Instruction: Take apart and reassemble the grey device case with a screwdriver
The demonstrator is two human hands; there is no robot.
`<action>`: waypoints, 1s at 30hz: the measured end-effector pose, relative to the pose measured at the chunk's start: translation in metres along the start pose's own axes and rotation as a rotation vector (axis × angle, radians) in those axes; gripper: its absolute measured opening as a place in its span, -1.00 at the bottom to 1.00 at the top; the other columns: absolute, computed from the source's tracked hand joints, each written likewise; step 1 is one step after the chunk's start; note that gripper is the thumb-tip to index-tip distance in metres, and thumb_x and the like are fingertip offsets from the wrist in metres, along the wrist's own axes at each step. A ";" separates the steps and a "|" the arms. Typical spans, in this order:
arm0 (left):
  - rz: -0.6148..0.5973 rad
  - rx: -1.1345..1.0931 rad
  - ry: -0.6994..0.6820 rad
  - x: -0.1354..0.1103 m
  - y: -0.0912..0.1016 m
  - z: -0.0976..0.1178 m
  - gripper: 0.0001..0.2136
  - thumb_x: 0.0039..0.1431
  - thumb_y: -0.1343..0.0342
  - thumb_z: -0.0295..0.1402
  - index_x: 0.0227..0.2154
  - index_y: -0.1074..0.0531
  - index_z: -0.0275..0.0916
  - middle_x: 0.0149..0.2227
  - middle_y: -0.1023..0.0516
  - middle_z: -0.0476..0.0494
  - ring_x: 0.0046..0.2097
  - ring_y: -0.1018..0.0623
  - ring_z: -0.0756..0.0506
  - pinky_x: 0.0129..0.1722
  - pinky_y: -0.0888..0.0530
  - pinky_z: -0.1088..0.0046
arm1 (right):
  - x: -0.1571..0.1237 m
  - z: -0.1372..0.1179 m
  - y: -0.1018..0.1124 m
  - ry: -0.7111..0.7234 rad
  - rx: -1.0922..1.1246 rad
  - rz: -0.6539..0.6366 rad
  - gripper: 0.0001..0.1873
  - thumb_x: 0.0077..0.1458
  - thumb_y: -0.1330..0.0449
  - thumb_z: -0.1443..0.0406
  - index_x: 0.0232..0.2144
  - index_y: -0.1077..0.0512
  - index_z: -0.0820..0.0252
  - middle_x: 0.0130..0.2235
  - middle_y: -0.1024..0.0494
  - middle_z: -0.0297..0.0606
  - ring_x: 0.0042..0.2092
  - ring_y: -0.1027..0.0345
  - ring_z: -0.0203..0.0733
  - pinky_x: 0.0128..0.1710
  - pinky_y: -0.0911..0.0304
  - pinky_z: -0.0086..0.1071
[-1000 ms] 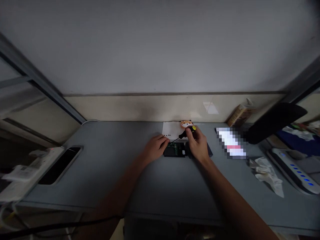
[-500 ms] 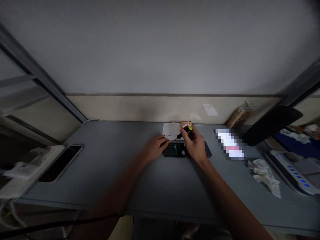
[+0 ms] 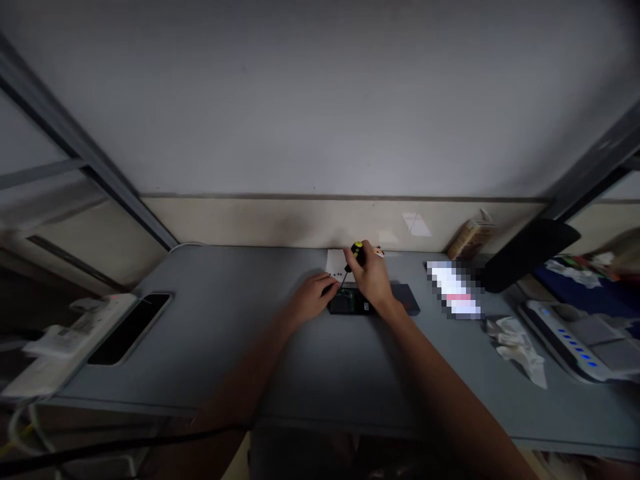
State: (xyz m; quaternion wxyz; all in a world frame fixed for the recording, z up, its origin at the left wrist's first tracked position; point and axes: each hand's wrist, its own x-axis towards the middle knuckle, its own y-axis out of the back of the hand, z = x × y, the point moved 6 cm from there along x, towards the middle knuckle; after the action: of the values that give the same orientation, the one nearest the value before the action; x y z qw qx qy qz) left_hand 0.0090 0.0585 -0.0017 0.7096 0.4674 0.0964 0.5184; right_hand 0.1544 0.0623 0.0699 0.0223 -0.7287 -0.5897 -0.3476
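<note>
A small black device with a green circuit board (image 3: 350, 302) lies on the grey desk (image 3: 225, 320) near the wall. My right hand (image 3: 373, 280) is closed round a screwdriver with a yellow-tipped black handle (image 3: 355, 251); its shaft slants down to the device's left end. My left hand (image 3: 313, 300) rests on the desk with its curled fingertips against the device's left edge. A white paper with several small dark screws (image 3: 335, 264) lies just behind. A dark flat cover (image 3: 406, 300) lies to the right of the device.
A phone (image 3: 131, 319) and a white power strip (image 3: 60, 337) lie at the left. To the right are crumpled tissue (image 3: 515, 339), a power strip with blue lights (image 3: 570, 337), a black lamp head (image 3: 527, 252) and a carton (image 3: 470, 235). A cable runs along the desk's front edge.
My right hand has swung the screwdriver handle to the left and more upright, over the device's left end. The orange figure behind is now mostly hidden. My left hand has barely moved.
</note>
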 end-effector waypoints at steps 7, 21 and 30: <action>-0.009 0.010 -0.004 0.000 -0.001 0.000 -0.79 0.41 0.00 -0.35 -0.31 -0.51 -0.20 -0.31 -0.55 -0.09 -0.21 -0.54 -0.10 -0.10 -0.48 0.35 | 0.000 0.000 -0.003 0.004 0.070 -0.061 -0.60 0.19 -0.15 -0.03 -0.47 -0.13 0.02 -0.58 -0.24 -0.46 -0.51 -0.10 -0.26 -0.47 -0.02 -0.35; -0.064 0.087 0.051 0.001 -0.003 0.001 -0.79 0.41 0.04 -0.37 -0.30 -0.49 -0.17 -0.33 -0.62 -0.09 -0.25 -0.60 -0.12 -0.14 -0.47 0.36 | -0.003 0.018 -0.025 -0.218 0.698 -0.112 -0.48 0.01 -0.27 -0.20 -0.39 -0.27 0.04 -0.54 -0.32 -0.47 -0.48 -0.20 -0.28 -0.40 -0.21 -0.36; -0.040 0.085 0.043 0.000 -0.004 -0.001 -0.81 0.38 0.02 -0.38 -0.28 -0.50 -0.15 -0.34 -0.62 -0.07 -0.25 -0.59 -0.12 -0.11 -0.48 0.34 | -0.002 0.015 -0.026 -0.272 0.804 -0.102 -0.40 0.06 -0.08 -0.34 -0.38 -0.27 0.03 -0.49 -0.29 -0.38 -0.45 -0.19 -0.23 -0.41 -0.23 -0.30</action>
State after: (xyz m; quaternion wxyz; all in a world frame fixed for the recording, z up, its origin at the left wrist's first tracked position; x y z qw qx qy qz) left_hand 0.0110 0.0588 -0.0056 0.6973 0.4837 0.1430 0.5094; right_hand 0.1389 0.0748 0.0476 0.2094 -0.6710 -0.7112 0.0087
